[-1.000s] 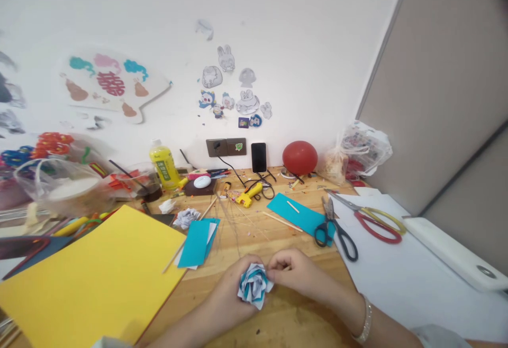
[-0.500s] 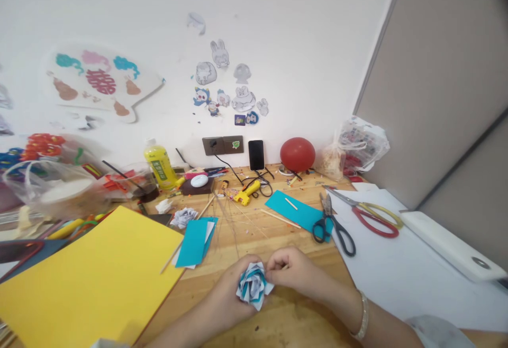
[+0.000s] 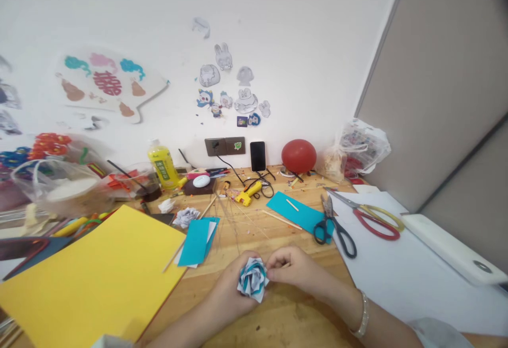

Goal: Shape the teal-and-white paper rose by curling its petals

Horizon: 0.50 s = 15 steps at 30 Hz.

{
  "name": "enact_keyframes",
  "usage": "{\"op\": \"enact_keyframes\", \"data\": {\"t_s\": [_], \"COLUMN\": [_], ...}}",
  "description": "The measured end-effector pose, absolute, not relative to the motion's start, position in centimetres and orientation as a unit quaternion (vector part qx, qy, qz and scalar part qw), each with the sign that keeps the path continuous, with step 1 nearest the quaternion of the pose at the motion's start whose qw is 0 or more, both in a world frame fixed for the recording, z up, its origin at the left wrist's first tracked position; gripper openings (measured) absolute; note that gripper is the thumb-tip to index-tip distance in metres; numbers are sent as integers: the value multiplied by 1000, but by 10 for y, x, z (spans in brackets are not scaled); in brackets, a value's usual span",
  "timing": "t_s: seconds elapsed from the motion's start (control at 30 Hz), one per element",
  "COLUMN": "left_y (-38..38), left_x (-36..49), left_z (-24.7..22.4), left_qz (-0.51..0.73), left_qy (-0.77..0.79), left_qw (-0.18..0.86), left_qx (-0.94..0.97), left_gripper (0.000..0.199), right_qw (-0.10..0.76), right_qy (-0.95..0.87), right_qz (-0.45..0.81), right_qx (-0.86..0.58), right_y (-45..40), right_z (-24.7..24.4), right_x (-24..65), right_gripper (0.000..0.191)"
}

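Note:
A layered paper flower (image 3: 253, 280), white and teal with crumpled petals, faces up toward me. My left hand (image 3: 230, 287) is closed around its base, so its underside is hidden. At the flower's right edge, my right hand (image 3: 291, 268) is closed in a pinch, fingertips against an outer petal. A tiny pale end, perhaps of a thin stick, shows between these fingers; I cannot make it out. Beyond the hands lie folded teal paper strips (image 3: 197, 242) and a teal sheet (image 3: 283, 208) with a short stick (image 3: 292, 204) on it.
Black scissors (image 3: 331, 226) and red-and-yellow-handled scissors (image 3: 377, 218) lie at right, near white paper (image 3: 397, 279). Yellow paper (image 3: 95, 279) covers the left. Farther back are a glue gun (image 3: 248, 194), a crumpled paper flower (image 3: 186, 217), a bottle (image 3: 163, 165), a phone (image 3: 257, 156) and a red balloon (image 3: 299, 156).
The flower has turned and tilted slightly in my left hand, and its right-hand petal sticks out less. My right hand keeps its pinch at the edge. The whole view has shifted a little.

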<state>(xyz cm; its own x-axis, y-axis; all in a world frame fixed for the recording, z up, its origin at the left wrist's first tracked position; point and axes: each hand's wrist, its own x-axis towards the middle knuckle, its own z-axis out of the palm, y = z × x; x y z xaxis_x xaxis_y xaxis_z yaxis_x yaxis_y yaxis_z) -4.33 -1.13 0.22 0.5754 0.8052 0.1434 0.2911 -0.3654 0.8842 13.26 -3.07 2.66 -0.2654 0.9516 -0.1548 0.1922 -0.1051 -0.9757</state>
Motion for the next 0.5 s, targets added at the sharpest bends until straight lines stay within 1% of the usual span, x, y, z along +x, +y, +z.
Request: {"op": "enact_keyframes", "data": {"t_s": [0.17, 0.4, 0.5], "left_y": [-11, -12, -13], "left_x": [-43, -42, -45], "left_z": [8, 5, 1], "left_qz": [320, 310, 304], "left_qy": [375, 365, 362], "left_qw": [431, 439, 467], "left_qx": [756, 760, 748], "left_gripper": [36, 34, 42], "right_qw": [341, 351, 354], "right_qy": [-584, -591, -595], "right_qz": [540, 537, 530], "right_qx": [-502, -488, -489], "right_y": [-29, -30, -30], "right_z": [28, 23, 24], "right_x": [138, 134, 136], "right_gripper": [15, 16, 17]}}
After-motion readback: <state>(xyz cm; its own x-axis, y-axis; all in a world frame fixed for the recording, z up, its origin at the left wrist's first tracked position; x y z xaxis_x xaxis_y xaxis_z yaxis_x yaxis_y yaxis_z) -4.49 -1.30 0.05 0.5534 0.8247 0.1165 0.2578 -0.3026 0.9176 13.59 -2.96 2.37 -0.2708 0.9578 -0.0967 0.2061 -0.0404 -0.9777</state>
